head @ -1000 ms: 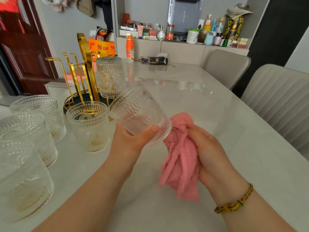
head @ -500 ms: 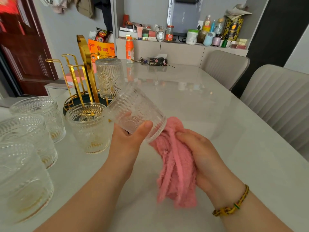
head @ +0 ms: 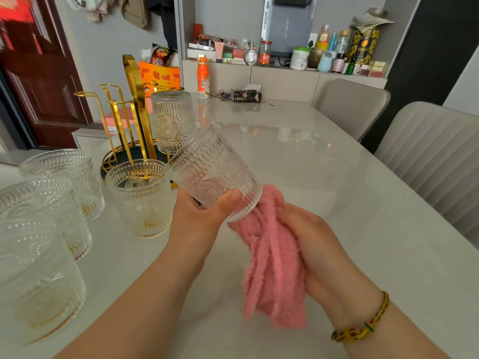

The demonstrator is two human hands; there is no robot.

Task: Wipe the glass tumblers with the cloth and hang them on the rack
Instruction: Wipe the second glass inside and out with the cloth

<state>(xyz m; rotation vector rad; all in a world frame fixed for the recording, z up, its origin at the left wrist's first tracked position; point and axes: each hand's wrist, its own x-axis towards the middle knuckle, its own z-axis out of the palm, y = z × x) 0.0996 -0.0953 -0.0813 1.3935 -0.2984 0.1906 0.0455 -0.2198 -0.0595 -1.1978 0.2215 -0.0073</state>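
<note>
Fingers (head: 285,216) of my right hand (head: 308,244) are bunching the pink cloth (head: 272,268) and pressing it into the mouth of the embossed glass tumbler (head: 215,174), which my left hand (head: 199,216) is gripping tilted above the table (head: 337,177), thumb across the near wall, other fingers hidden behind. Risk as I am judging it: the ribbed glass could be twisting out of that one-handed grip if the cloth drags hard, dropping onto the marble-look top or knocking the upright tumbler (head: 140,198) just beside it. Both forearms are reaching in low from below, wrists angling toward each other. One tumbler (head: 172,120) is sitting inverted on the gold rack (head: 134,104); three more are waiting at left.
</note>
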